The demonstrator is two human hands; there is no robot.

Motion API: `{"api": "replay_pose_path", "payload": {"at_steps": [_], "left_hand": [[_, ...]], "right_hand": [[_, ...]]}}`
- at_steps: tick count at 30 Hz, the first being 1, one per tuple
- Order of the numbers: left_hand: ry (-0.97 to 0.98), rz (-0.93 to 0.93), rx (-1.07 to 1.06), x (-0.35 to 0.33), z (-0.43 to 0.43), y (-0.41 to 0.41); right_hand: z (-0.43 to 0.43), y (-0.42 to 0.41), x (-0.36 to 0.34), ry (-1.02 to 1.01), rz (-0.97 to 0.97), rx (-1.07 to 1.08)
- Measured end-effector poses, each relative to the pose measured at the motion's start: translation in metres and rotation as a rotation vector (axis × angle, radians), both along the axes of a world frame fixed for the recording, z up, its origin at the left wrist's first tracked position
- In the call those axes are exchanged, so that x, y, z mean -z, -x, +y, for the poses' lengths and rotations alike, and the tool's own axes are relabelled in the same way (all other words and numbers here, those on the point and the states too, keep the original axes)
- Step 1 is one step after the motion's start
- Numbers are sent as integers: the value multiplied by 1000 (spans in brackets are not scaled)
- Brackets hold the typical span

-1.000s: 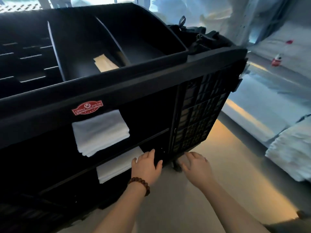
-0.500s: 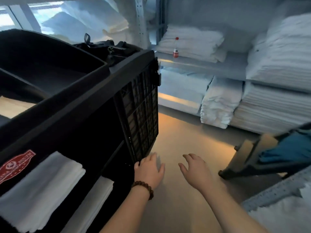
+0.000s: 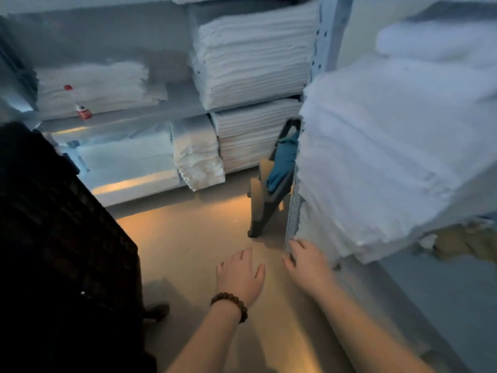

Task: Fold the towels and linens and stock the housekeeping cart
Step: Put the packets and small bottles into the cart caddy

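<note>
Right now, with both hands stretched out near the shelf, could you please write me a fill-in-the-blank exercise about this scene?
1. The bead bracelet sits on the ___ wrist.
2. The left hand and the right hand both hold ___.
3. The stacked towels are ___ in colour.
4. The hanging cloth is ___ in colour.

Missing words: left; nothing; white; blue.
</note>
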State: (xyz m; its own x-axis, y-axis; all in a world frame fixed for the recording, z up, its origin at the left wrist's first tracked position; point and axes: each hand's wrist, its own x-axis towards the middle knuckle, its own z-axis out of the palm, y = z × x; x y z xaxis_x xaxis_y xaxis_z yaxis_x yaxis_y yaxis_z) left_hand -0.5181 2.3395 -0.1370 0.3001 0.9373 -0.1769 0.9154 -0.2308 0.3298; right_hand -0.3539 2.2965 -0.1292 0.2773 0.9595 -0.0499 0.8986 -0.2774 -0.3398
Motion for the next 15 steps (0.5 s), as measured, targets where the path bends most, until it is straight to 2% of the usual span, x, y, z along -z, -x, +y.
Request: {"api": "replay_pose_path", "payload": {"at_steps": [10,15], "left_hand": [[-41,-41,435,-4,-76,-153],[-59,-42,605,-7,-127,-216]], "right_hand": [[-137,-110,2,47,34,389],[-200,-158,6,47,8,506]]}}
